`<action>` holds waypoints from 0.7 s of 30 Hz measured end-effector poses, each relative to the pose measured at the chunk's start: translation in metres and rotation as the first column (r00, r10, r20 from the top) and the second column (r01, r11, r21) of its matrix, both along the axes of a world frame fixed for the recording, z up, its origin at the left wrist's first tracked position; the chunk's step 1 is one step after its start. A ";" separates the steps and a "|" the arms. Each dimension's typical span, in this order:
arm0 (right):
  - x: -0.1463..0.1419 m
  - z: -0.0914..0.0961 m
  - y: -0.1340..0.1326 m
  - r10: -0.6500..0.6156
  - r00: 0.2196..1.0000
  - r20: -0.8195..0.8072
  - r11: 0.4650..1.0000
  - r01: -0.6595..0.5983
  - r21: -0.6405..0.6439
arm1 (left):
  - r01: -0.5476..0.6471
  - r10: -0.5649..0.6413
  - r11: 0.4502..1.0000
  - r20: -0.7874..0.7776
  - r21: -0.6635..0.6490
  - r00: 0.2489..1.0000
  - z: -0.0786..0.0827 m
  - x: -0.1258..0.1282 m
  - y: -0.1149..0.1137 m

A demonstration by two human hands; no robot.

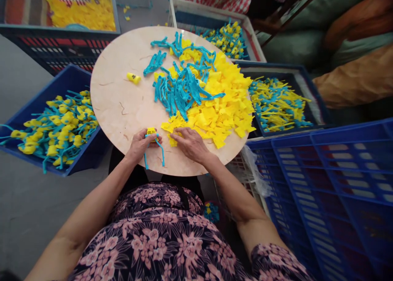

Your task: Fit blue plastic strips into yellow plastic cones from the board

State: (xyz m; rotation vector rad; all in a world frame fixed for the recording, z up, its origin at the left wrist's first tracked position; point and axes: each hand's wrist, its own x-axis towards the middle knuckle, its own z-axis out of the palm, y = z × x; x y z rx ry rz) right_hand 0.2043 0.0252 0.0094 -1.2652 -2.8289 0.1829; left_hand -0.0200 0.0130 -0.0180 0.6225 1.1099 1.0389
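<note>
At the near edge of the round table (pixel 135 105), my left hand (pixel 139 145) is closed on a small plastic piece (pixel 151 132), yellow with a blue part across it. Two thin blue legs hang below the fingers. My right hand (pixel 190 143) lies at the near edge of a pile of yellow plastic pieces (pixel 224 103), fingers stretched over a few of them and apart. Beyond it is a heap of blue branched plastic parts (pixel 181 86). A lone yellow piece with dark marks (pixel 134 78) lies on the table's left side.
A blue bin (pixel 69 72) of joined yellow-and-blue pieces stands at left. A crate (pixel 61 31) with yellow parts is behind it. Further crates of mixed parts, a white-rimmed one (pixel 211 10) and a dark one (pixel 316 92), stand behind and right. Blue slatted crates (pixel 307 150) flank my right arm.
</note>
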 end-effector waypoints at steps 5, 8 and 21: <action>-0.007 -0.005 0.002 -0.003 0.985 -0.172 1.000 -0.002 -0.027 | -0.030 0.030 1.000 0.017 0.001 0.999 0.001 0.001 0.000; -0.007 0.001 -0.001 -0.031 0.963 -0.266 0.995 0.004 -0.101 | -0.021 0.021 1.000 0.028 0.011 0.999 0.002 0.001 0.000; -0.007 -0.013 -0.035 -0.238 0.910 -0.340 0.967 0.191 -0.168 | -0.031 0.030 0.999 0.030 0.029 0.999 0.000 0.001 -0.001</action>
